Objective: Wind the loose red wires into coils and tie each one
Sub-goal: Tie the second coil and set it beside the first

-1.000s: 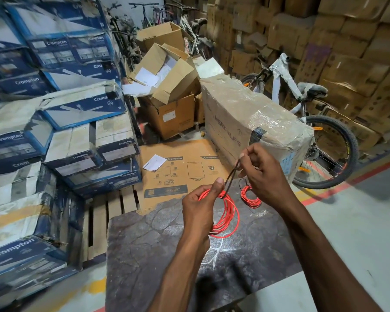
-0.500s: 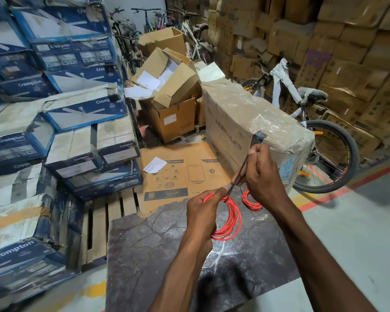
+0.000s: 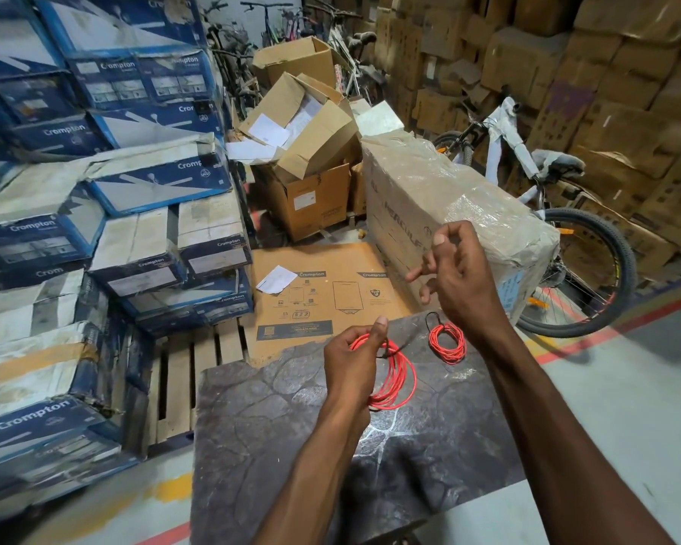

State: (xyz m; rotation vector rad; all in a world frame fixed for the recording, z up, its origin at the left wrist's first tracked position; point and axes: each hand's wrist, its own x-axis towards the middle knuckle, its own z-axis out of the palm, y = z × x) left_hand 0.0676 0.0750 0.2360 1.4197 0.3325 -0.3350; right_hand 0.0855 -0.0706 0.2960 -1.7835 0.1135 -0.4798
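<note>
Two red coils in view, one in hand, one done. Far left: stacked blue fan boxes (image 3: 95, 238), not involved. Moving right, the left hand (image 3: 356, 359) pinches the bigger coil (image 3: 396, 379) at its top, thumb and fingers closed on the bundled strands; rest of the loop hangs down over the dark stone-pattern table (image 3: 272, 446), lower edge at or near the surface, can't tell if touching. A short black tie (image 3: 390, 350) sits around the strands right beside the thumb, ends sticking out to the right; whether it is fully twisted tight is too small to tell. Next right, the small coil (image 3: 447, 342) lies flat on the table, apart from the big one, with its own dark tie sticking up at the top; looks finished. Above it the right hand (image 3: 455, 277) is raised clear of both coils, fingers loosely curled and spread, holding nothing visible. Behind it a plastic-wrapped carton (image 3: 449, 198), bicycle (image 3: 590, 269) further right.

Step, as I judge: tying the second coil, near the end. Next move likely needs the right hand back down at the tie ends to twist them snug while the left keeps the strands bunched, then lay the coil beside the small one.
</note>
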